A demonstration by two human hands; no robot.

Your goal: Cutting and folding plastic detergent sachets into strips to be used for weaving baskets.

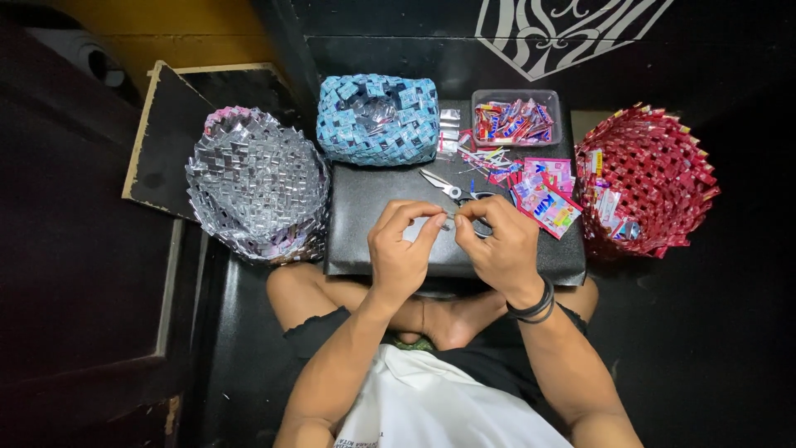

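My left hand (pixel 402 249) and my right hand (pixel 497 245) meet over a black board (pixel 365 207) that rests on my crossed legs. Together they pinch a small folded silvery strip (pixel 448 222) between thumbs and fingertips. Scissors (pixel 448 187) lie open on the board just beyond my fingers. Pink and colourful flat wrappers (pixel 547 195) lie right of the scissors. A black band circles my right wrist.
A silver woven basket (pixel 257 182) stands at the left, a blue woven basket (pixel 377 120) behind the board, a red woven basket (pixel 651 178) at the right. A clear plastic tub (pixel 516 118) holds folded wrapper pieces. A dark wooden panel (pixel 166 133) lies far left.
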